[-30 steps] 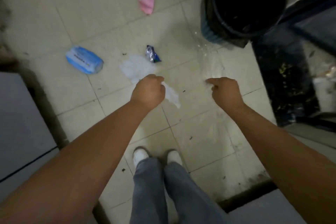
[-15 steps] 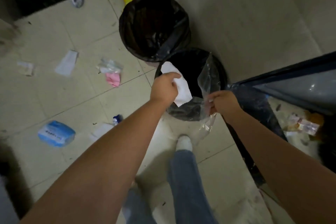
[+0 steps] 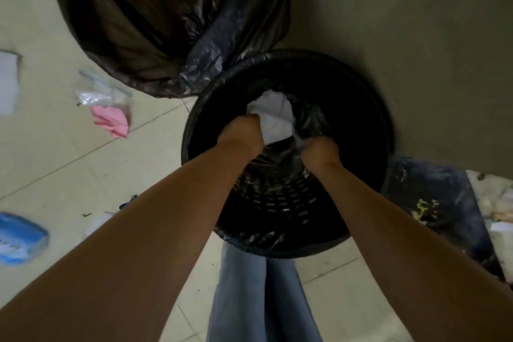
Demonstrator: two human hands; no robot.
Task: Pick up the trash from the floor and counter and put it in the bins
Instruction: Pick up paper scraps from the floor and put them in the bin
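Both my hands reach down inside the near black bin (image 3: 369,108), a perforated basket with a black liner. My left hand (image 3: 241,133) is shut on a white paper (image 3: 273,114), held low inside the bin. My right hand (image 3: 319,151) is shut on a clear plastic wrapper (image 3: 299,141), which shows only as a pale edge beside the paper. A second bin (image 3: 133,36) with a loose black bag stands just behind, touching the near one.
On the tiled floor to the left lie a pink item in clear plastic (image 3: 111,116), a white paper (image 3: 8,80), a blue tissue pack (image 3: 19,239) and a small white scrap (image 3: 97,222). A wall (image 3: 416,36) rises behind the bins. A dark, littered ledge (image 3: 433,203) is at right.
I have come closer to the bins. Both hands have dropped from the rim down into the near bin, carrying the white paper and the clear wrapper.
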